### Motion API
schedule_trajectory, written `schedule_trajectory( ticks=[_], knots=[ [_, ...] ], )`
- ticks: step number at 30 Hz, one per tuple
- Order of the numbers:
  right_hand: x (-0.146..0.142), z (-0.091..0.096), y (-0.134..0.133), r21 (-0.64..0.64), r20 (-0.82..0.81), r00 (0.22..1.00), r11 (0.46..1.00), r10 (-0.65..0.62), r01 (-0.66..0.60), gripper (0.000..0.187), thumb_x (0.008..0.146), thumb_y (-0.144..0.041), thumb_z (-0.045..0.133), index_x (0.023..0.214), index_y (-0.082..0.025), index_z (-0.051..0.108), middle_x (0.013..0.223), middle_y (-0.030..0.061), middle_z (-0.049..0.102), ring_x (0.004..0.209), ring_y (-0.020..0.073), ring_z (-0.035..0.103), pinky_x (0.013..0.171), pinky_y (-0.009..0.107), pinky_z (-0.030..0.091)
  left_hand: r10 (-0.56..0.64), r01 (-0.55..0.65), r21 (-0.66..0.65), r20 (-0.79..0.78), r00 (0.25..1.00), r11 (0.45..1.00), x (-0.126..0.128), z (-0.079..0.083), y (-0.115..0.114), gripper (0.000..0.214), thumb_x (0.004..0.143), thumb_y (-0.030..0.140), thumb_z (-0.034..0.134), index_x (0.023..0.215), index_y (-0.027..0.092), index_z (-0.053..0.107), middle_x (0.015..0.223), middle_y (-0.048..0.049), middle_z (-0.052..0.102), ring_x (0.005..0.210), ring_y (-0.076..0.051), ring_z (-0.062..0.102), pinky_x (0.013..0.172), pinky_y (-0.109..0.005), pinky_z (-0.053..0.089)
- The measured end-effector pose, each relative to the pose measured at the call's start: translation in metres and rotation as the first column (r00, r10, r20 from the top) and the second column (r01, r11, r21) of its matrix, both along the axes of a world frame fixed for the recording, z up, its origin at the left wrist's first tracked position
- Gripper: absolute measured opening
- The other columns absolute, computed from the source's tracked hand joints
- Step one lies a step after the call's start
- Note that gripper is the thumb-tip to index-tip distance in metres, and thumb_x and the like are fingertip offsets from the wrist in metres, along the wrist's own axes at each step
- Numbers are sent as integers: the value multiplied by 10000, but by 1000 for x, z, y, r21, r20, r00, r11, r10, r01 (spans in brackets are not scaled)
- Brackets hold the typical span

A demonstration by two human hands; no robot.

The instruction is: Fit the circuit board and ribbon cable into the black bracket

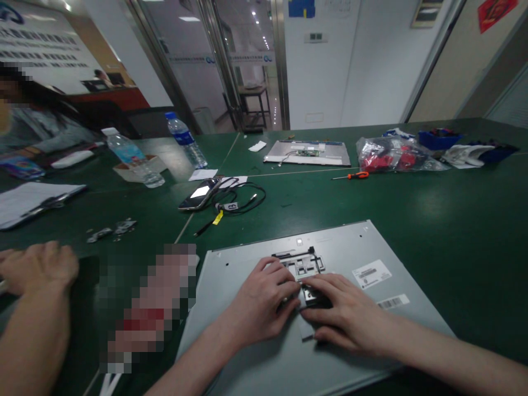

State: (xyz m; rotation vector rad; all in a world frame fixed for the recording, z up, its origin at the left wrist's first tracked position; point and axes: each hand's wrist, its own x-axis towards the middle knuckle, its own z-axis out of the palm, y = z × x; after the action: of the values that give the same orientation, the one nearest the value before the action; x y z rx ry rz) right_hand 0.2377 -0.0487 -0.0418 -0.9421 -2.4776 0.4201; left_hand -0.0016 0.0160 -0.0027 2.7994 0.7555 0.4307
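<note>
A flat grey metal panel (pixel 367 247) lies on the green table in front of me, with a black slotted bracket (pixel 303 264) near its middle and white barcode labels (pixel 371 273) at its right. My left hand (pixel 258 302) and my right hand (pixel 344 313) rest side by side on the panel just below the bracket. Their fingertips meet on a small dark part (pixel 310 297), fingers curled and pressed on it. What lies under the fingers is mostly hidden.
Another person's hand (pixel 39 267) rests at the left edge. A phone (pixel 200 195) with a black cable (pixel 239 201), two water bottles (pixel 132 159), a second panel (pixel 307 153), an orange screwdriver (pixel 355 176), a plastic bag of parts (pixel 391 154) and a clipboard (pixel 28 201) lie beyond.
</note>
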Motion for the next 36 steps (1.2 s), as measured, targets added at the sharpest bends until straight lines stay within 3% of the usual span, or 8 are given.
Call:
schedule_trajectory(
  ticks=[15, 24, 31, 36],
  knots=[
    [-1, 0, -1, -20, -22, 1000, 1000, 0, 0, 260, 1039, -385, 561, 1235, -260, 676, 1561, 116, 402, 1387, 280, 411, 1132, 486, 399, 58, -61, 74, 39, 998, 995, 3, -5, 1, 109, 967, 210, 560, 970, 205, 668, 875, -39, 664, 846, -228, 581, 899, -443, 446],
    [0, 1, -2, -59, 28, 1000, 998, -1, 3, 270, 1035, -372, 562, 1257, -264, 672, 1558, 125, 395, 1391, 301, 401, 1137, 501, 393, 46, -57, 161, 68, 997, 985, 0, -10, 2, 196, 985, 184, 565, 830, 217, 680, 814, -20, 625, 799, -205, 539, 875, -410, 438],
    [0, -3, -2, -49, 26, 1000, 999, -11, 12, 248, 1035, -366, 560, 1225, -255, 673, 1553, 126, 401, 1397, 302, 396, 1145, 496, 390, 46, -48, 78, 24, 999, 996, 0, -3, -2, 119, 944, 319, 650, 930, 226, 722, 901, -31, 655, 905, -234, 569, 988, -476, 405],
    [-1, -3, -1, -37, 10, 1000, 999, -2, 3, 233, 1040, -380, 556, 1186, -246, 680, 1542, 123, 406, 1386, 299, 405, 1143, 494, 394, 33, -34, 39, 1, 999, 999, 1, 0, -4, 138, 904, 325, 673, 991, 227, 719, 942, -34, 664, 948, -246, 577, 1024, -498, 393]
  ],
)
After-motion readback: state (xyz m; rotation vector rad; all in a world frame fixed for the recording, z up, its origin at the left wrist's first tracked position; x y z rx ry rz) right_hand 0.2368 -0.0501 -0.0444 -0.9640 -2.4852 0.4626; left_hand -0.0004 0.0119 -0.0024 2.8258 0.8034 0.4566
